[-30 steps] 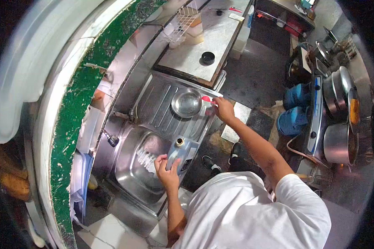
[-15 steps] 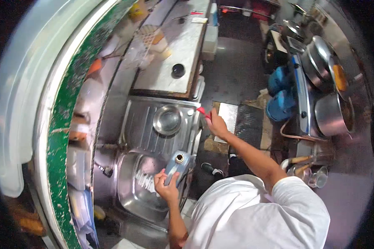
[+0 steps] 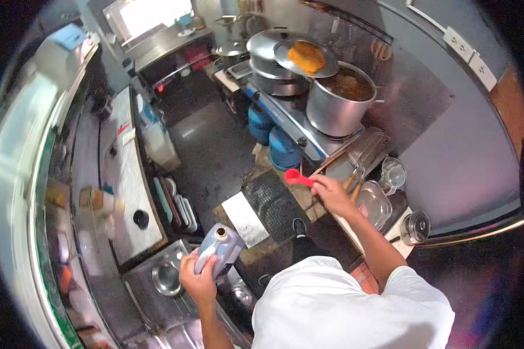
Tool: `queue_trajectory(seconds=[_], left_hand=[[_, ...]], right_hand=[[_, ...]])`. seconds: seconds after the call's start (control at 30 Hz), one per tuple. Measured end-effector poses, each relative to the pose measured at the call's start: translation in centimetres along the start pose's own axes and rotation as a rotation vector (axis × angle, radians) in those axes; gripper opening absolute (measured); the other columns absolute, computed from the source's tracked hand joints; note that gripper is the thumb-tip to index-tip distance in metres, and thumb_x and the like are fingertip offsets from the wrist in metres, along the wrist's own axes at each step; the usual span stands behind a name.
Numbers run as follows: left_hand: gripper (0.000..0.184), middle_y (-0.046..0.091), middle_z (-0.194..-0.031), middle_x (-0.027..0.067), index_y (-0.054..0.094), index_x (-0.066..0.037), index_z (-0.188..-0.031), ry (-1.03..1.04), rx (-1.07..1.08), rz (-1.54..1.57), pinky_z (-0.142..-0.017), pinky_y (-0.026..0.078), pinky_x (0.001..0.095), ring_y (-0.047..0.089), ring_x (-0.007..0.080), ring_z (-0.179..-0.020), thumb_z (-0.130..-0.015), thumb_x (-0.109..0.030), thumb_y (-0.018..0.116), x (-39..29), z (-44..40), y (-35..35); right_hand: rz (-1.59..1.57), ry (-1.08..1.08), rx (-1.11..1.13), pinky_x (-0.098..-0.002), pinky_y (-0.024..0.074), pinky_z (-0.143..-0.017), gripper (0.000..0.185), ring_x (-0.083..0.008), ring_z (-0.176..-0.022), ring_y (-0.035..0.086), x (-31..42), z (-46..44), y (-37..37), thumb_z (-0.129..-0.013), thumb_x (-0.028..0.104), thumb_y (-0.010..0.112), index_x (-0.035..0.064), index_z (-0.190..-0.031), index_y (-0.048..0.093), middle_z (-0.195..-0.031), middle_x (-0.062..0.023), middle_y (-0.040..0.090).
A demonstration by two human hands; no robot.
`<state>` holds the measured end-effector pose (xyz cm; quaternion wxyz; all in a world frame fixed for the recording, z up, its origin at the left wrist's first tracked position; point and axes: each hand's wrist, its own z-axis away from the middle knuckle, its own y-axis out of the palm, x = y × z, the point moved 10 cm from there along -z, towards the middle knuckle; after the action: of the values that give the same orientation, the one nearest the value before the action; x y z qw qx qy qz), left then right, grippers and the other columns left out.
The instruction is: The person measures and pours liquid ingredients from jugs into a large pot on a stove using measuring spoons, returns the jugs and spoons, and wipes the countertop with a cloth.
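Observation:
My left hand (image 3: 199, 277) grips the handle of a pale plastic jug (image 3: 222, 250). The jug is tilted a little, its uncapped mouth facing up with something dark inside. In my right hand (image 3: 333, 196) is a red measuring spoon (image 3: 297, 178), held by its handle over the floor near the stove. Its round bowl points away to the left. Beyond the spoon, a large pot (image 3: 339, 110) of brown liquid stands on the gas stove (image 3: 282, 119). A lid (image 3: 282, 57) with an orange sponge-like piece (image 3: 306, 57) on it rests between that pot and the covered pot beside it.
Below my left hand lies a steel sink counter with a metal bowl (image 3: 166, 278). Blue gas cylinders (image 3: 284, 149) sit under the stove. Strainers (image 3: 367, 148), a clear container (image 3: 374, 206) and a glass jar (image 3: 415, 227) line the right counter. Mats (image 3: 244, 218) cover part of the floor.
My view and body have turned right, from the sink toward the stove. The jug has come away from over the sink, and the red spoon has moved toward the stove side.

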<state>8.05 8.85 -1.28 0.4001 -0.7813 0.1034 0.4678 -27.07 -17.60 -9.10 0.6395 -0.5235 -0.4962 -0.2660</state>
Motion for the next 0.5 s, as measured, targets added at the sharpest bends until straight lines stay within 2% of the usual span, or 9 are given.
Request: queue_trajectory(seconds=[0.1, 0.17, 0.2, 0.3, 0.33, 0.43, 0.5], left_hand=[[0.027, 0.068, -0.091, 0.0150, 0.064, 0.004, -0.080, 0.126, 0.069, 0.026, -0.080, 0.049, 0.0371, 0.065, 0.0286, -0.086, -0.070, -0.009, 0.085, -5.2, -3.7, 4.5], [0.028, 0.067, -0.090, 0.0149, 0.067, 0.005, -0.084, 0.146, 0.145, 0.024, -0.079, 0.049, 0.0366, 0.065, 0.0276, -0.084, -0.070, -0.011, 0.085, -9.3, -6.3, 7.9], [0.029, 0.067, -0.089, 0.0147, 0.069, 0.005, -0.090, 0.227, 0.144, 0.011, -0.077, 0.049, 0.0359, 0.064, 0.0263, -0.081, -0.072, -0.012, 0.084, -10.9, -7.6, 9.7], [0.027, 0.065, -0.085, 0.0134, 0.068, 0.005, -0.087, 0.270, 0.223, -0.030, -0.072, 0.048, 0.0339, 0.063, 0.0253, -0.076, -0.074, -0.013, 0.083, -17.9, -11.1, 14.6], [0.027, 0.064, -0.083, 0.0127, 0.069, 0.005, -0.087, 0.348, 0.226, -0.085, -0.070, 0.047, 0.0338, 0.062, 0.0254, -0.074, -0.075, -0.015, 0.082, -20.8, -12.2, 16.2], [0.030, 0.058, -0.075, 0.0139, 0.066, 0.004, -0.081, 0.437, 0.272, -0.112, -0.063, 0.044, 0.0368, 0.058, 0.0285, -0.066, -0.077, -0.021, 0.081, -26.7, -15.7, 21.7], [0.033, 0.054, -0.072, 0.0150, 0.065, 0.005, -0.076, 0.511, 0.289, -0.177, -0.060, 0.042, 0.0386, 0.056, 0.0305, -0.063, -0.078, -0.024, 0.080, -30.3, -17.6, 25.4]], right_hand=[[0.014, 0.147, -0.114, -0.0262, 0.0441, -0.067, 0.027, -0.0094, -0.069, 0.056, 1.5, -0.1, -7.7, -0.097, 0.015, 0.052, 0.0045, -0.118, 0.067, -0.073, 0.0008, 0.060], [-0.055, 0.076, -0.203, -0.0251, 0.0431, -0.065, 0.026, -0.0077, -0.068, 0.055, 1.7, -1.2, -12.2, -0.098, 0.014, 0.053, 0.0047, -0.118, 0.066, -0.072, 0.0018, 0.060], [-0.091, 0.041, -0.241, -0.0246, 0.0426, -0.065, 0.025, -0.0069, -0.068, 0.054, 1.7, -1.9, -14.5, -0.098, 0.014, 0.053, 0.0048, -0.118, 0.066, -0.072, 0.0022, 0.059], [-0.224, 0.041, -0.243, -0.0229, 0.0414, -0.063, 0.024, -0.0054, -0.066, 0.052, 1.4, -4.7, -20.5, -0.098, 0.013, 0.054, 0.0049, -0.118, 0.066, -0.072, 0.0030, 0.059], [-0.237, 0.064, -0.253, -0.0212, 0.0401, -0.062, 0.024, -0.0050, -0.066, 0.052, 2.3, -5.5, -22.4, -0.099, 0.013, 0.055, 0.0039, -0.118, 0.065, -0.071, 0.0026, 0.058], [-0.293, -0.007, -0.227, -0.0197, 0.0368, -0.057, 0.023, -0.0036, -0.061, 0.049, 2.6, -9.3, -26.7, -0.099, 0.013, 0.054, 0.0038, -0.117, 0.066, -0.071, 0.0026, 0.059], [-0.327, -0.015, -0.205, -0.0189, 0.0314, -0.050, 0.023, -0.0013, -0.055, 0.041, 1.9, -12.1, -28.7, -0.099, 0.012, 0.055, 0.0036, -0.117, 0.066, -0.071, 0.0033, 0.060]])
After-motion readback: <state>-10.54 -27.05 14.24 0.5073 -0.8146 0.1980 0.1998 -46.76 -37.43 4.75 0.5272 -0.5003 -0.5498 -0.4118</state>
